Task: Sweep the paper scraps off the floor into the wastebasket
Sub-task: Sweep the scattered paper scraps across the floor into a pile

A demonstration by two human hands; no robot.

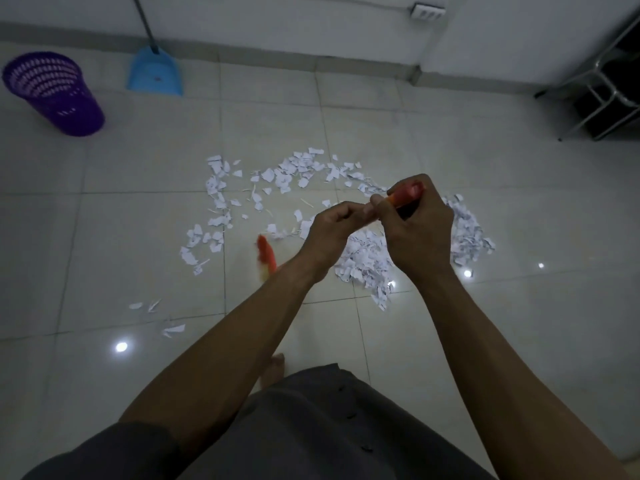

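Note:
White paper scraps [294, 174] lie scattered in a wide ring on the tiled floor, with a denser pile [363, 261] under my hands. My right hand [420, 233] grips the red top end of a broom handle [408, 194]. Just left of it, my left hand [330, 230] curls round the same handle. The broom's red lower part [266, 258] shows blurred below my left wrist, near the scraps. The purple mesh wastebasket [52, 91] stands upright at the far left, well away from the scraps.
A blue dustpan [156, 72] with a long handle leans against the far wall, right of the wastebasket. A metal rack [602, 95] fills the far right corner. A power strip [427, 11] is mounted on the wall. My bare foot [275, 370] stands near the scraps.

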